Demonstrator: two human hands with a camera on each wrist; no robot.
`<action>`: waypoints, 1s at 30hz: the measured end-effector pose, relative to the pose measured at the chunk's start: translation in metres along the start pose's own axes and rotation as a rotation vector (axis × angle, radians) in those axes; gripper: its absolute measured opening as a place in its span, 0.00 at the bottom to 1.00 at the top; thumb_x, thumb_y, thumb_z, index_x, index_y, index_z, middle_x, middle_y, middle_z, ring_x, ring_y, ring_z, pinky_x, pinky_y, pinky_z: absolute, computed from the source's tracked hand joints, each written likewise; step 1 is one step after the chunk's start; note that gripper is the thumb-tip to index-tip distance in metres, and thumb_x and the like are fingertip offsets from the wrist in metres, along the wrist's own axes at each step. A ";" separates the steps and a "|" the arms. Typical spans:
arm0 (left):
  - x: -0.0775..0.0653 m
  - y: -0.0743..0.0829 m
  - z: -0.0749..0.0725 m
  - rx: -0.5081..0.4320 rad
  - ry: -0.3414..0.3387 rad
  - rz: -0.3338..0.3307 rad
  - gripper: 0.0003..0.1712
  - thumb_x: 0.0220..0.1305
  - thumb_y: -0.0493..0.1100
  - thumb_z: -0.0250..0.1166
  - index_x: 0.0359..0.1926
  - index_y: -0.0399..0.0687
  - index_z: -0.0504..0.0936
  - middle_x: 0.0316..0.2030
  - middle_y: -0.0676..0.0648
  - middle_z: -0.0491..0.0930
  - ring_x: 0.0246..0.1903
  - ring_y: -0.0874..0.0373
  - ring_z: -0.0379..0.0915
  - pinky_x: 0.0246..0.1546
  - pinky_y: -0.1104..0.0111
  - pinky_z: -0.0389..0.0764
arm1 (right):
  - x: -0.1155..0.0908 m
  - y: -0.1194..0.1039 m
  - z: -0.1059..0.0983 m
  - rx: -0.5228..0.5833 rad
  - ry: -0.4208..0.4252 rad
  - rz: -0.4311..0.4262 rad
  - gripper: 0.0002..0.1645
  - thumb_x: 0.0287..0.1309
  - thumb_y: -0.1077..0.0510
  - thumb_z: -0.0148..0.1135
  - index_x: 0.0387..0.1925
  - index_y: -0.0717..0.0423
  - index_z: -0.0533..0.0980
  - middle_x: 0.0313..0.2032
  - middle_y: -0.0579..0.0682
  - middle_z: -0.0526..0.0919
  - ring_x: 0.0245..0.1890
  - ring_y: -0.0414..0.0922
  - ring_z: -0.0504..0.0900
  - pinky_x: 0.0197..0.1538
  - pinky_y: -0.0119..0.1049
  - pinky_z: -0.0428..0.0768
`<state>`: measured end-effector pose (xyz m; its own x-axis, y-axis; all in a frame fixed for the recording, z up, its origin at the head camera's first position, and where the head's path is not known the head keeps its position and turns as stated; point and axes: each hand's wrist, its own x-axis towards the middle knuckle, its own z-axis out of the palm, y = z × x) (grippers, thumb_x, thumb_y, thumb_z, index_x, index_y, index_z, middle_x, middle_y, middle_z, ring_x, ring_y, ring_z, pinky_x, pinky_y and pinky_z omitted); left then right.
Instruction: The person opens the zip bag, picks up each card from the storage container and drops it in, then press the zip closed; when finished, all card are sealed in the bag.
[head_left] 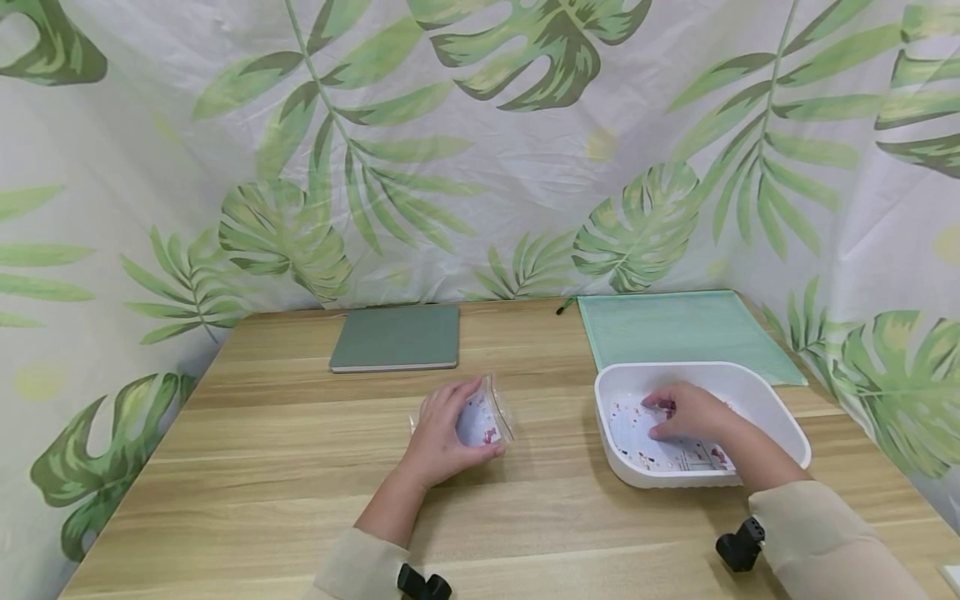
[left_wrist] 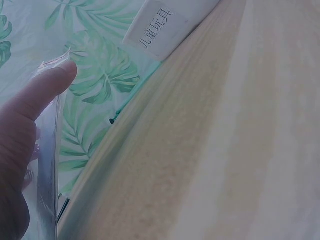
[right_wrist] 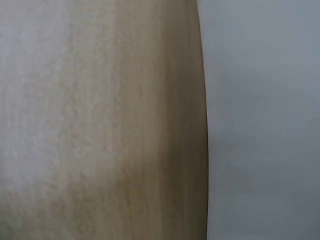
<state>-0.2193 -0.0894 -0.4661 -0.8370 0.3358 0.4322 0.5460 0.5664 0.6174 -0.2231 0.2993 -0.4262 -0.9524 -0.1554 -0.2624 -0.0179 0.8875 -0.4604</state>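
Note:
My left hand [head_left: 440, 437] grips a clear zip bag [head_left: 497, 408], holding it upright just above or on the tabletop. Inside the bag a pale sheet with small red marks shows. In the left wrist view, the thumb [left_wrist: 50, 87] presses along the edge of the bag [left_wrist: 48, 165]. My right hand [head_left: 693, 412] reaches down into a white plastic basin [head_left: 622, 467], thumb and forefinger apart. Small red and dark pieces [head_left: 641, 457] are scattered over the basin's bottom around the fingertips. The right wrist view shows only the basin's outer wall [right_wrist: 265, 120] beside the wood.
A green notebook [head_left: 397, 337] lies at the back of the wooden table [head_left: 247, 467]. Behind the basin a mint-green mesh pouch [head_left: 667, 325] lies flat, its dark zip pull [head_left: 564, 306] at the left. The basin bears a printed label [left_wrist: 155, 30]. Leaf-patterned cloth [head_left: 465, 167] hangs behind.

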 end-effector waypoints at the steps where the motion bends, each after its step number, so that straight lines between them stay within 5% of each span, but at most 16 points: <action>1: 0.000 0.000 0.000 0.000 -0.001 -0.001 0.55 0.35 0.57 0.79 0.68 0.48 0.70 0.59 0.41 0.73 0.60 0.43 0.67 0.61 0.48 0.64 | 0.000 0.000 0.000 -0.002 0.002 -0.005 0.29 0.46 0.54 0.77 0.51 0.59 0.80 0.52 0.63 0.81 0.49 0.54 0.78 0.57 0.57 0.74; 7: 0.000 0.001 0.000 0.000 -0.001 -0.001 0.56 0.35 0.57 0.80 0.68 0.48 0.70 0.59 0.41 0.73 0.60 0.43 0.67 0.61 0.49 0.65 | 0.001 0.001 0.000 -0.021 0.009 0.000 0.30 0.45 0.52 0.77 0.51 0.59 0.80 0.52 0.63 0.81 0.53 0.59 0.77 0.58 0.58 0.73; 14: -0.001 -0.001 0.001 0.009 -0.001 0.006 0.56 0.35 0.57 0.80 0.68 0.48 0.69 0.59 0.41 0.73 0.60 0.44 0.67 0.61 0.49 0.65 | -0.002 -0.002 -0.004 -0.029 0.047 0.057 0.23 0.51 0.55 0.72 0.50 0.56 0.81 0.45 0.58 0.80 0.43 0.52 0.75 0.49 0.51 0.75; 21: -0.001 -0.001 0.002 0.007 -0.001 0.004 0.55 0.35 0.57 0.79 0.68 0.47 0.70 0.59 0.41 0.73 0.59 0.43 0.67 0.60 0.49 0.65 | -0.010 -0.004 -0.019 0.088 0.055 0.002 0.15 0.60 0.57 0.65 0.47 0.59 0.81 0.32 0.51 0.76 0.31 0.46 0.73 0.34 0.37 0.72; 30: -0.001 0.000 0.000 0.006 -0.006 -0.006 0.56 0.35 0.57 0.79 0.68 0.47 0.69 0.59 0.41 0.73 0.60 0.43 0.67 0.61 0.48 0.65 | -0.029 -0.015 -0.045 0.223 0.054 -0.047 0.17 0.62 0.54 0.62 0.47 0.62 0.80 0.37 0.52 0.83 0.31 0.44 0.77 0.37 0.38 0.78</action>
<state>-0.2182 -0.0894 -0.4666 -0.8407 0.3369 0.4240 0.5404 0.5731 0.6161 -0.2086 0.3104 -0.3736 -0.9671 -0.1652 -0.1932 -0.0005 0.7614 -0.6483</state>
